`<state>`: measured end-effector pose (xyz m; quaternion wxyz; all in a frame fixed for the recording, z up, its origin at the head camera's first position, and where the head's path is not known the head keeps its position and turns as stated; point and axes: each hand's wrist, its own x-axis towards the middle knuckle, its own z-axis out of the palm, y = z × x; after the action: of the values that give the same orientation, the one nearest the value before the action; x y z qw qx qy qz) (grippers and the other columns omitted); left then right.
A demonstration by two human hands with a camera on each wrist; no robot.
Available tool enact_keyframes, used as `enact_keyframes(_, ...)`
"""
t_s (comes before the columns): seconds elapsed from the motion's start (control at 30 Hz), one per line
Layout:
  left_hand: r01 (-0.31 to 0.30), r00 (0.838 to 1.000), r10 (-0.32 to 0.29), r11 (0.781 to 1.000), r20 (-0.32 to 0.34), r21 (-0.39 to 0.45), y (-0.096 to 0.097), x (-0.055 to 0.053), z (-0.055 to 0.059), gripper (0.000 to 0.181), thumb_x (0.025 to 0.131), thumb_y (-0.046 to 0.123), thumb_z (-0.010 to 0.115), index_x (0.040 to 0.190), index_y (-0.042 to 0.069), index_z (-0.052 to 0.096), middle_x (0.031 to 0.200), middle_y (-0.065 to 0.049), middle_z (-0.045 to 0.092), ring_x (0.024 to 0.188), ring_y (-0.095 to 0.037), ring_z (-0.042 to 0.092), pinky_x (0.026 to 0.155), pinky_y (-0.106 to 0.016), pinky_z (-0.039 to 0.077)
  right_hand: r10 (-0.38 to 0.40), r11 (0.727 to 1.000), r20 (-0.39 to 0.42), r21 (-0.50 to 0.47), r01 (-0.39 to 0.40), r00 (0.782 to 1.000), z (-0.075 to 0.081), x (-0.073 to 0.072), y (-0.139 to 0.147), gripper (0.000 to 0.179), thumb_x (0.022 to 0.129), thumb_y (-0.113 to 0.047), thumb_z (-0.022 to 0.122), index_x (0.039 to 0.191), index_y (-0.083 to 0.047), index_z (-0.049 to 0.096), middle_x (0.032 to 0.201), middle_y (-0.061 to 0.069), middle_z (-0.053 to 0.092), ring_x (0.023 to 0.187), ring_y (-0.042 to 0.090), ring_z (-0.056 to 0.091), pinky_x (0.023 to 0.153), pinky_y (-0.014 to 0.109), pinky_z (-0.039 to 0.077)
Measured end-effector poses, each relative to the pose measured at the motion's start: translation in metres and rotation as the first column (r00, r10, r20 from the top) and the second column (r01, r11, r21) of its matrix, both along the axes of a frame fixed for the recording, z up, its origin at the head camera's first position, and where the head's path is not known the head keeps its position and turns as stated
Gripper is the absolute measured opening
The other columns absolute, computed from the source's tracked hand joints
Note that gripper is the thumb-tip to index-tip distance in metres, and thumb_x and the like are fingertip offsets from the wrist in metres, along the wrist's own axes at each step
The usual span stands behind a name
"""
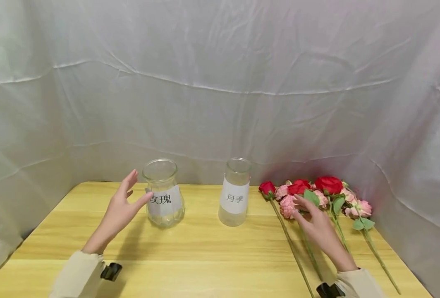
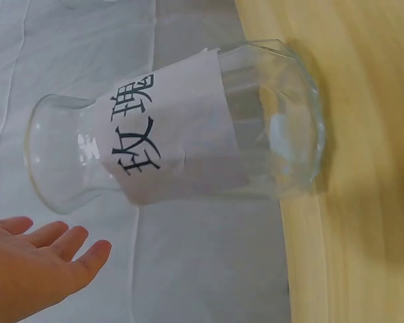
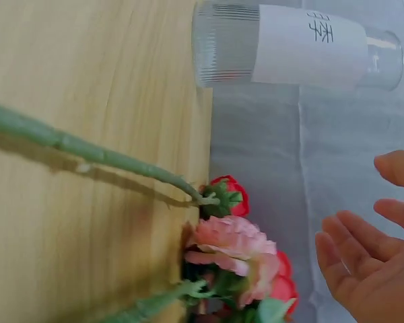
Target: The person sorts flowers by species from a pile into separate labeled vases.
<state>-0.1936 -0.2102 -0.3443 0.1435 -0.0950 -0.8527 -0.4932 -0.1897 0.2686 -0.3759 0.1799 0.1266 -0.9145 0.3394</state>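
Note:
My left hand [image 1: 118, 210] is raised beside a round-bellied glass vase [image 1: 165, 220], its fingers spread and holding nothing. The left wrist view shows those fingers [image 2: 50, 239] apart from the vase's flared rim. A paper label reading 玫瑰 is stuck on this vase. Above the flowers on the right hovers my right hand [image 1: 319, 227], fingers loosely extended with nothing in them. It overlaps a pink flower [image 1: 288, 206] in the head view, but the right wrist view shows a gap between hand and blooms. Red roses [image 1: 328, 185] lie among the pink flowers, long green stems toward me.
A straight cylindrical glass vase [image 1: 233, 218] labelled 月季 stands upright between the round vase and the flowers. Everything rests on a wooden table [image 1: 201, 265]. Behind and at the sides hangs a pale grey cloth [image 1: 205, 120].

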Motion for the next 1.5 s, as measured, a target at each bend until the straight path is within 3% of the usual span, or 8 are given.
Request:
enact_keyframes(0.3,0.037,0.996,-0.046,0.991,0.072,0.126,0.002,-0.028,-0.004,0.094,0.092,0.026,0.067,0.154,0.004,0.0,0.156,-0.026,0.011,0.141,-0.041,0.017,0.111,-0.055,0.019,0.02,0.993,0.158,-0.12,-0.001,0.987,-0.019,-0.015,0.005,0.035,0.094,-0.003,0.061,0.126,0.011,0.056,0.108,0.023,0.066,0.098,0.035,0.063,0.077,0.027,0.051)
enact_keyframes(0.53,0.067,0.995,-0.079,0.981,0.058,0.184,0.007,-0.038,-0.007,0.091,0.091,0.02,0.067,0.155,0.005,0.003,0.157,-0.023,0.015,0.14,-0.04,0.02,0.112,-0.053,0.02,0.049,0.988,0.273,-0.156,-0.007,0.961,-0.033,-0.016,0.011,0.037,0.092,-0.003,0.064,0.125,0.011,0.057,0.114,0.024,0.064,0.096,0.032,0.064,0.074,0.025,0.052)
enact_keyframes(0.83,0.051,0.995,-0.067,0.977,0.072,0.209,0.009,-0.042,-0.009,0.087,0.093,0.022,0.065,0.154,0.003,0.005,0.156,-0.017,0.022,0.138,-0.038,0.024,0.111,-0.051,0.024,0.079,0.974,0.365,-0.228,0.006,0.928,-0.046,-0.02,0.011,0.037,0.09,0.006,0.06,0.126,0.013,0.055,0.108,0.026,0.064,0.088,0.028,0.064,0.064,0.032,0.055)
enact_keyframes(1.1,0.018,0.996,-0.035,0.979,0.081,0.203,0.007,-0.045,-0.007,0.085,0.093,0.025,0.067,0.153,0.004,0.012,0.153,-0.015,0.03,0.133,-0.032,0.034,0.105,-0.046,0.032,0.061,0.98,0.381,-0.199,0.018,0.923,-0.046,-0.025,0.009,0.035,0.088,0.008,0.062,0.122,0.016,0.056,0.099,0.023,0.068,0.085,0.027,0.066,0.062,0.031,0.054)
enact_keyframes(1.5,0.007,0.992,-0.034,0.975,0.117,0.222,0.007,-0.045,-0.007,0.087,0.092,0.025,0.067,0.154,0.004,0.01,0.153,-0.016,0.031,0.137,-0.034,0.028,0.105,-0.047,0.03,0.116,0.966,0.522,-0.257,0.026,0.845,-0.046,-0.03,0.005,0.032,0.087,0.01,0.063,0.115,0.024,0.054,0.09,0.017,0.066,0.076,0.024,0.066,0.065,0.036,0.057)
